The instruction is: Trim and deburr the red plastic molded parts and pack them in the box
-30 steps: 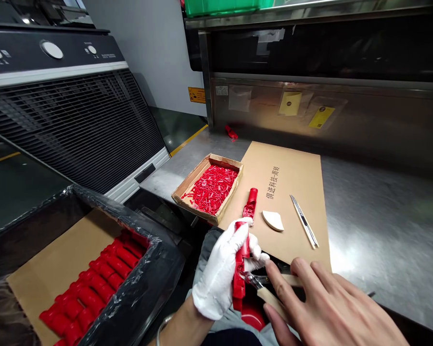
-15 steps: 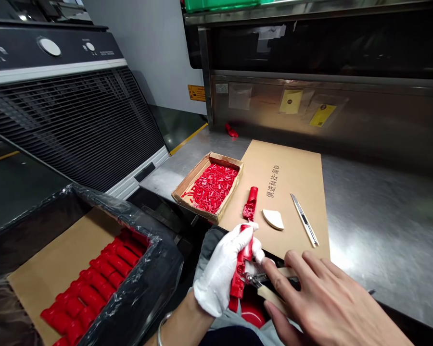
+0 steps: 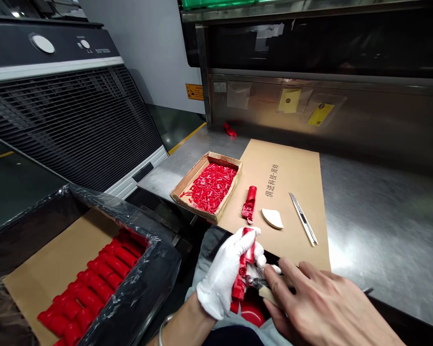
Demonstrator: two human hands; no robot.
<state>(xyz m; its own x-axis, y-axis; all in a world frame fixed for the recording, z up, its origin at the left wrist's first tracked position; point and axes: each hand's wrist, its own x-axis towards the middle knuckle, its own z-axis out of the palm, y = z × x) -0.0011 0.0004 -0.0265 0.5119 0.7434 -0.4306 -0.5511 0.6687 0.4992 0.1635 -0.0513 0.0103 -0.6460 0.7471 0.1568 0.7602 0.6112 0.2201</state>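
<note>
My left hand [image 3: 225, 269], in a white glove, is wrapped round a red plastic part [image 3: 242, 271] near the table's front edge. My bare right hand [image 3: 310, 298] grips pale-handled pliers [image 3: 269, 293]; their metal jaws meet the side of that part, though the exact contact is hard to make out. Just beyond the left glove, a similar red plastic part [image 3: 249, 204] lies on the cardboard sheet [image 3: 296, 173]. Beside it are a pale quarter-round piece [image 3: 272, 218] and a utility knife [image 3: 303, 218] with its blade pointing away.
A shallow cardboard tray [image 3: 182, 204] of small red scraps stands left of the sheet. Lower left, a plastic-lined box [image 3: 159, 274] holds rows of red parts. A red piece [image 3: 230, 129] lies at the back of the metal table [image 3: 382, 216]. A black louvred machine [image 3: 72, 125] stands at left.
The pliers' handles have come closer together in my right hand. My left hand keeps its hold on the red part. The whole view has shifted slightly.
</note>
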